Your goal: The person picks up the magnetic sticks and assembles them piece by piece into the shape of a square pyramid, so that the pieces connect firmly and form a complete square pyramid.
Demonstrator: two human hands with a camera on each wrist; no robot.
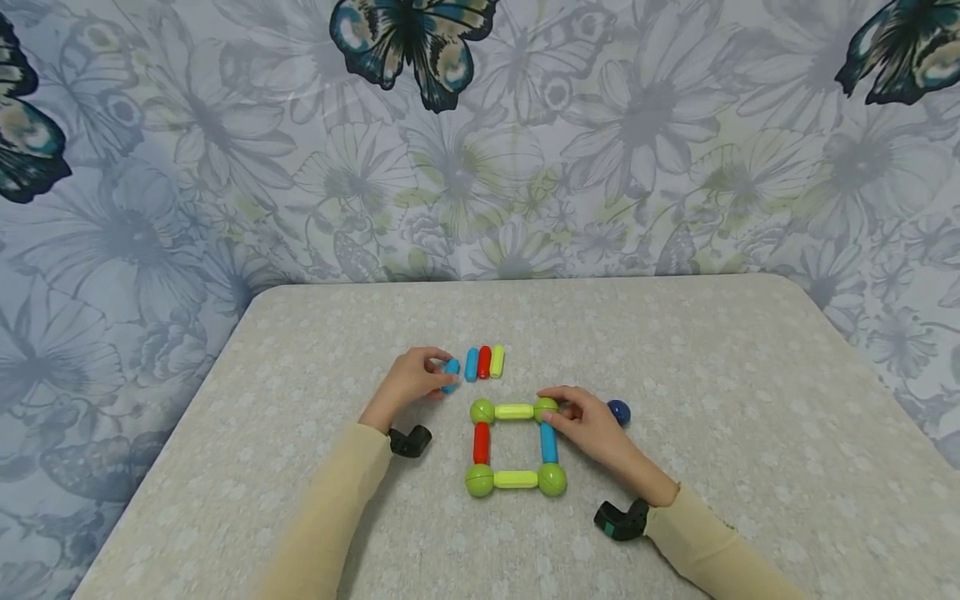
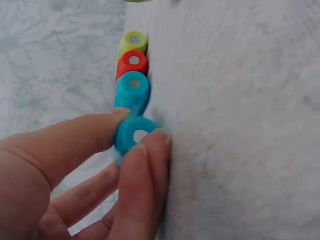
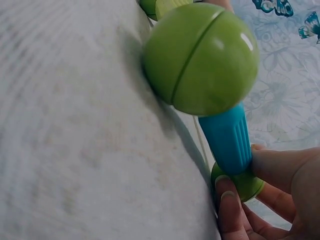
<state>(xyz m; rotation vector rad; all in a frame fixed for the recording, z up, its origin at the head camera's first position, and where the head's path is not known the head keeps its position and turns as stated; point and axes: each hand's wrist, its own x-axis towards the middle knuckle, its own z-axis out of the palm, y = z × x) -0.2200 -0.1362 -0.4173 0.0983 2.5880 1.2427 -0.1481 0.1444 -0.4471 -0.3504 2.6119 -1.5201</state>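
My left hand [image 1: 414, 379] pinches a blue magnetic rod [image 1: 451, 375] between thumb and fingers; in the left wrist view its end shows a pale metal disc. Just right of it lie another blue rod [image 1: 471, 364], a red rod [image 1: 484, 362] and a yellow-green rod [image 1: 497, 362], side by side. On the table, rods and green balls form a square, with a red rod [image 1: 481, 443] at left and a blue rod [image 1: 549, 442] at right. My right hand [image 1: 588, 423] grips the square's far right green ball [image 1: 546, 408]. The near right ball [image 3: 200, 60] looms large in the right wrist view.
A dark blue ball [image 1: 619, 412] lies just beyond my right hand. Black wrist cameras [image 1: 409, 442] sit on both wrists. The patterned tablecloth [image 1: 712, 350] reaches back to a wall [image 1: 525, 208] with flower print and butterflies.
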